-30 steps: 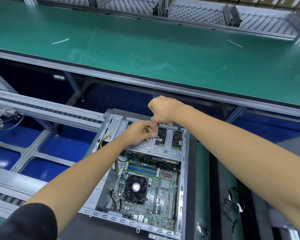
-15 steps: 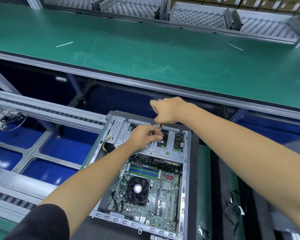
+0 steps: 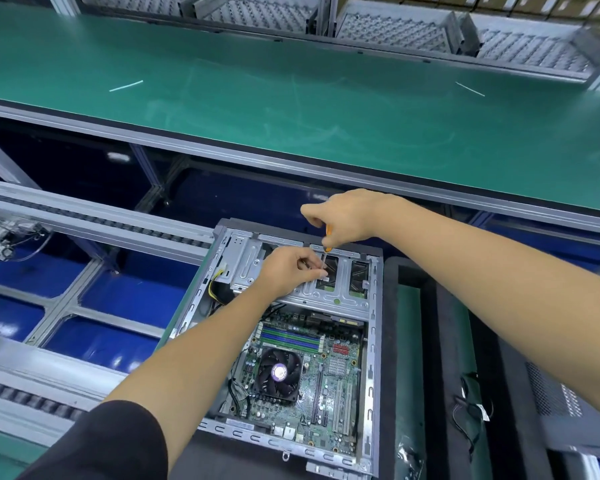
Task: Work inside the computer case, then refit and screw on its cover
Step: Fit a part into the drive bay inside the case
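Gripping screwdriver in right hand — tip down on drive cage; left hand pinching at tip — case lying uncovered.

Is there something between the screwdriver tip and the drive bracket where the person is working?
Nothing visible blocks it. The right hand holds the orange-handled screwdriver upright over the drive bracket, and the left hand pinches near its tip, beside the shaft. The tip's contact point is too small to see.
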Demonstrator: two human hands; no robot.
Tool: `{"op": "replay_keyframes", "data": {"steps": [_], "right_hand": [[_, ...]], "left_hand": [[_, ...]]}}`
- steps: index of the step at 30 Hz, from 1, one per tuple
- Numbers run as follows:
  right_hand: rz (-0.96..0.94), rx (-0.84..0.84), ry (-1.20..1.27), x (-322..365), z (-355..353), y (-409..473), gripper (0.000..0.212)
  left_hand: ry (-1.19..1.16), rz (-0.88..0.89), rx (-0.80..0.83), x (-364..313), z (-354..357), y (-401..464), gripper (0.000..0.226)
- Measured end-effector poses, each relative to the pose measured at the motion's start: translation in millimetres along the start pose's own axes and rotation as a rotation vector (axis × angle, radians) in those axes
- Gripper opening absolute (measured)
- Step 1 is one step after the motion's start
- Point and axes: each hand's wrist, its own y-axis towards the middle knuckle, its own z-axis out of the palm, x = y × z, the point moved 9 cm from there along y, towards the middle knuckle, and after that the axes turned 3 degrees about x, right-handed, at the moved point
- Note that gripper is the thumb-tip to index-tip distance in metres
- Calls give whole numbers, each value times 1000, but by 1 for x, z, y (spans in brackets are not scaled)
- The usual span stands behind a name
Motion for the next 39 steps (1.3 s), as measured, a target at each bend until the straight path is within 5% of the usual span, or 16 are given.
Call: {"op": "replay_keyframes", "data": {"steps": [5,9,12,14,17,19,21,24,26,32,34,39], "right_hand": [[-190,-75,-145,22,-13,-3,32],[-101,-28,-359,22,-14,-1,10],[50,3,-429,13,-11,1,33],[67,-2,-414,13,-11,1,29],[-159,3,-445,32,-11,-2,38],[-244,12,-492,39,-10,-5,23],[-172,23,-507,35,-9,-3,11],[28,55,-498,18,-5,1,35],[76,48,-453,13,-5,-1,31],[-193,73,-447,37,-2,-8,30],[-95,57,-415,33,-5,-4,15],[152,31,-394,23,-4,1,28]], "left_hand": [[-17,10,1,0,-1,-1,18],[4,17,-4,-1,-2,-1,22],[-19,21,5,0,-1,0,18],[-39,21,9,2,0,1,19],[-50,8,6,5,0,3,23],[-46,-2,8,7,0,3,19],[-36,12,12,7,0,3,14],[-19,26,17,2,0,0,13],[-26,28,19,2,-1,1,18],[19,2,48,4,1,3,17],[19,18,45,3,0,2,13],[-21,10,50,2,-1,1,18]]}}
